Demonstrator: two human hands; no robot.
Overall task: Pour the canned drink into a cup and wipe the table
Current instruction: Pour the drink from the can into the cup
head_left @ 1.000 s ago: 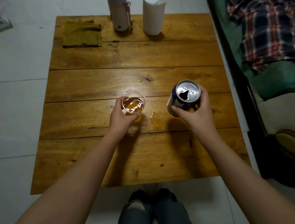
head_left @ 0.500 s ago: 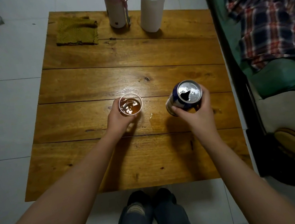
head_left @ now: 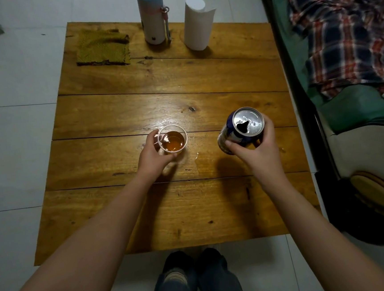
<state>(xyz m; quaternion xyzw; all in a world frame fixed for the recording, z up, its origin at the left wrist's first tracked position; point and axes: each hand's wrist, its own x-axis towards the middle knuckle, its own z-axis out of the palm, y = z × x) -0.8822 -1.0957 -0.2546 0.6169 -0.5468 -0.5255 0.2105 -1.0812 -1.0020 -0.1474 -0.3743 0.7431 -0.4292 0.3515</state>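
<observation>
A clear plastic cup (head_left: 173, 139) with amber drink stands on the wooden table (head_left: 171, 77), near its middle. My left hand (head_left: 153, 155) grips the cup from its near left side. My right hand (head_left: 257, 150) holds an opened blue drink can (head_left: 243, 129), roughly upright and a little above the table, to the right of the cup. A small wet spill (head_left: 196, 159) glistens on the wood between the cup and the can. A folded olive-green cloth (head_left: 103, 48) lies at the table's far left corner.
A white and blue flask (head_left: 153, 16) and a roll of white paper towel (head_left: 197, 24) stand at the table's far edge. A bed with a plaid cloth (head_left: 343, 30) runs along the right side. My legs (head_left: 196, 282) show below the near edge.
The can has stayed upright in my right hand and the cup in my left. The view has shifted slightly; neither hand has let go.
</observation>
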